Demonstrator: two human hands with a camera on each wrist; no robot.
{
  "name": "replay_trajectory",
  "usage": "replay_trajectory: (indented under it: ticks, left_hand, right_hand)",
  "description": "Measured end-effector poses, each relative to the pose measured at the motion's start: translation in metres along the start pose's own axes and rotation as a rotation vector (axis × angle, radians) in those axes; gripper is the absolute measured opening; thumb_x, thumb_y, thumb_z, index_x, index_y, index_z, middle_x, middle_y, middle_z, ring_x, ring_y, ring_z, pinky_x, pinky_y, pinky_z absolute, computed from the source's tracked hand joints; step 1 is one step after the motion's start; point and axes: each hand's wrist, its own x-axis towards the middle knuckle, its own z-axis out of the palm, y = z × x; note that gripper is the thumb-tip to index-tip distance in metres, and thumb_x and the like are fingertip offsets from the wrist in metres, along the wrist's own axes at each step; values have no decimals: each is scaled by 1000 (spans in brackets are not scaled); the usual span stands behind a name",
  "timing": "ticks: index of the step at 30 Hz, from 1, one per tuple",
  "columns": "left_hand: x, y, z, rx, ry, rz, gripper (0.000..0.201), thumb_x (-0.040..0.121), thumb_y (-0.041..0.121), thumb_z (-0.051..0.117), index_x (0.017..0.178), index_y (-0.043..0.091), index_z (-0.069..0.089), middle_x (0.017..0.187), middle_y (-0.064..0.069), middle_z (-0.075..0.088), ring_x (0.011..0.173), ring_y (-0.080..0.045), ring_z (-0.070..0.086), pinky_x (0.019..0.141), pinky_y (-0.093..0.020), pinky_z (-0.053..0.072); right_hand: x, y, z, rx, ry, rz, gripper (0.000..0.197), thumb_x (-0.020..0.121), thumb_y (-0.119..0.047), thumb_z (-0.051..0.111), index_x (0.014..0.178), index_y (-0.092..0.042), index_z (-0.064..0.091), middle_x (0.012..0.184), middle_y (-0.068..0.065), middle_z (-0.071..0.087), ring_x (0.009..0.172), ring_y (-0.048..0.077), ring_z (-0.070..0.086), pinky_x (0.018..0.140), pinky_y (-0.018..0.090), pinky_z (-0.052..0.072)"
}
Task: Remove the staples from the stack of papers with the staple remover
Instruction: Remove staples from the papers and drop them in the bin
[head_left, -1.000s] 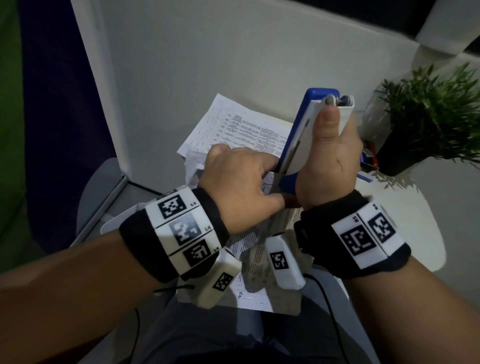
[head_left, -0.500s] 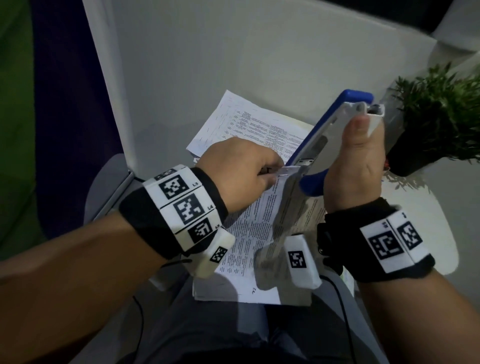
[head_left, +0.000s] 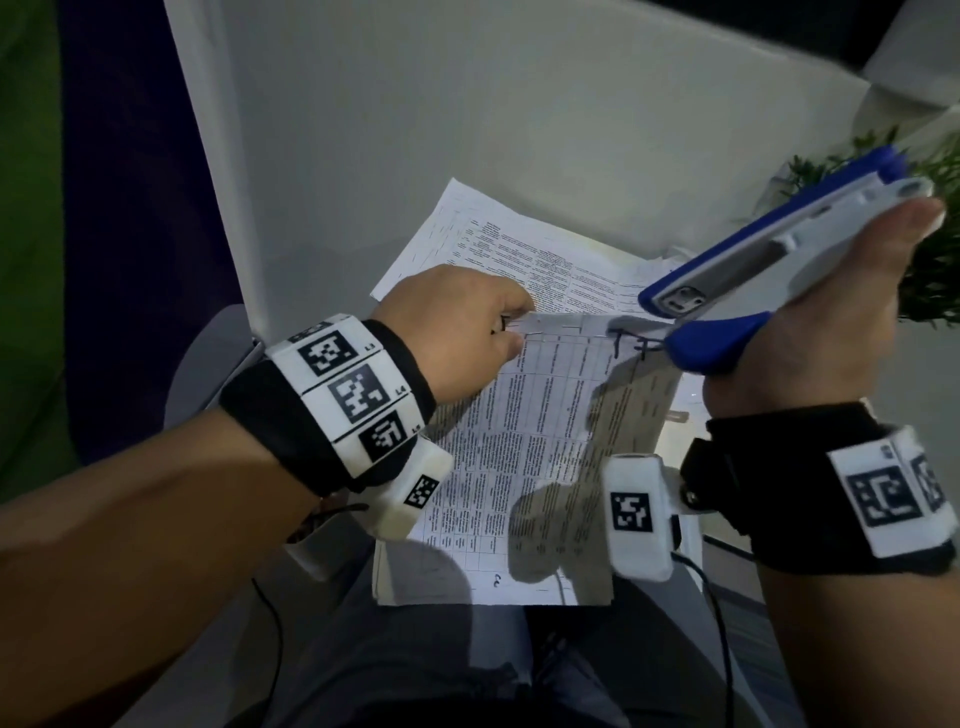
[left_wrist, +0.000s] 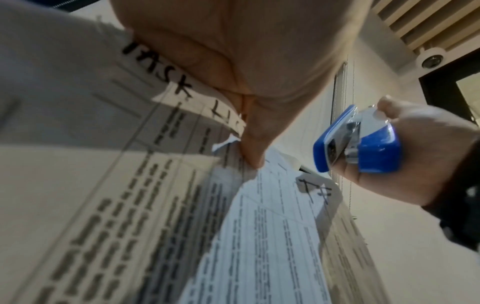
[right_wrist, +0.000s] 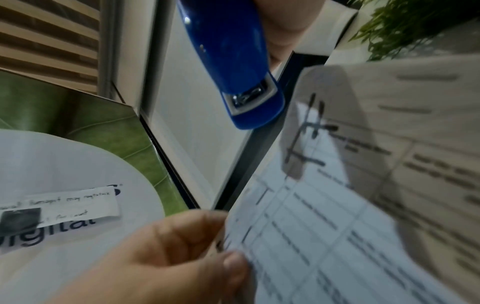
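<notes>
A stack of printed papers (head_left: 524, 447) lies on my lap and the table edge, its top edge raised. My left hand (head_left: 462, 338) pinches the stack's top left corner between thumb and fingers (right_wrist: 228, 265); the same pinch shows in the left wrist view on the papers (left_wrist: 182, 216). My right hand (head_left: 810, 332) grips a blue and white stapler-shaped staple remover (head_left: 769, 260), also seen as the remover (left_wrist: 358, 144) and the remover (right_wrist: 233, 61). Its nose hovers just right of the stack's top right corner, off the paper. No staple can be made out.
A second printed sheet (head_left: 498, 239) lies on the white table (head_left: 467, 104) behind the stack. A green potted plant (head_left: 930, 270) stands at the right, close behind my right hand. A white partition edge (head_left: 208, 156) runs down the left.
My right hand has swung the staple remover away from the stack to the right and tilted it flatter. My left hand has shifted left to the top left corner, and the stack lies flatter.
</notes>
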Motion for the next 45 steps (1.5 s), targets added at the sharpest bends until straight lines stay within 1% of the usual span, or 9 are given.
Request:
replay_trajectory:
  ticks: [4, 9, 15, 20, 25, 30, 37, 42, 45]
  left_hand:
    - [2, -5, 8, 33, -29, -13, 23, 91, 34, 54, 112, 28, 61, 99, 6, 67, 95, -18, 57, 77, -27, 38]
    - [0, -12, 29, 196, 97, -29, 32, 88, 34, 57, 120, 34, 56, 118, 10, 54, 117, -18, 41, 98, -38, 20]
    - [-6, 4, 47, 246, 376, 164, 31, 70, 17, 74, 99, 25, 69, 118, 0, 59, 115, -21, 41, 92, -40, 20]
    - [13, 22, 40, 45, 4, 144, 31, 92, 14, 53, 123, 18, 59, 116, 0, 58, 105, -18, 54, 91, -33, 44]
    - [47, 24, 36, 163, -183, 127, 33, 95, 14, 46, 124, 22, 58, 117, -4, 55, 108, -22, 52, 90, -34, 44]
    - [67, 36, 34, 406, -277, 225, 20, 90, 12, 53, 94, 21, 71, 101, -3, 59, 94, -24, 57, 71, -29, 44]
    - [76, 38, 43, 553, -317, 222, 18, 88, 9, 57, 101, 11, 68, 102, -8, 61, 92, -26, 60, 68, -29, 43]
    - [72, 23, 31, 124, -147, 14, 12, 96, 16, 47, 91, 16, 59, 96, 1, 59, 85, -13, 51, 72, -23, 34]
    - [56, 4, 11, -39, 52, -54, 13, 94, 23, 52, 92, 19, 65, 89, 8, 57, 84, -10, 51, 75, -22, 35]
  right_hand:
    - [-27, 6, 5, 62, -68, 98, 41, 86, -57, 38, 103, -26, 60, 94, -14, 69, 99, 8, 66, 95, 33, 50]
    - [-46, 56, 7, -12, -57, 352, 101, 54, -98, 47, 128, -31, 60, 130, -11, 63, 124, 15, 57, 111, 45, 38]
    - [-40, 76, 5, 98, -82, 685, 86, 59, -92, 50, 125, -39, 60, 125, 2, 67, 110, 35, 64, 80, 46, 51]
    - [-37, 75, 4, 155, -109, 714, 80, 67, -82, 49, 129, -31, 58, 115, 8, 70, 87, 31, 66, 59, 35, 49]
    - [-39, 83, 5, 81, -59, 741, 79, 55, -87, 48, 109, -32, 66, 114, 11, 70, 99, 37, 68, 79, 48, 51]
    - [-35, 109, 2, -43, -26, 667, 98, 42, -105, 39, 117, -46, 61, 124, -4, 66, 117, 30, 60, 106, 56, 38]
    - [-42, 87, 7, -22, -37, 651, 87, 51, -98, 46, 114, -42, 63, 124, -7, 66, 114, 26, 63, 104, 55, 43]
    - [-39, 95, 6, -24, -7, 560, 101, 42, -101, 47, 122, -41, 60, 132, -14, 61, 123, 18, 57, 110, 48, 39]
    - [-40, 83, 7, -30, -34, 526, 92, 59, -95, 46, 128, -36, 58, 137, -11, 57, 116, 6, 57, 105, 36, 44]
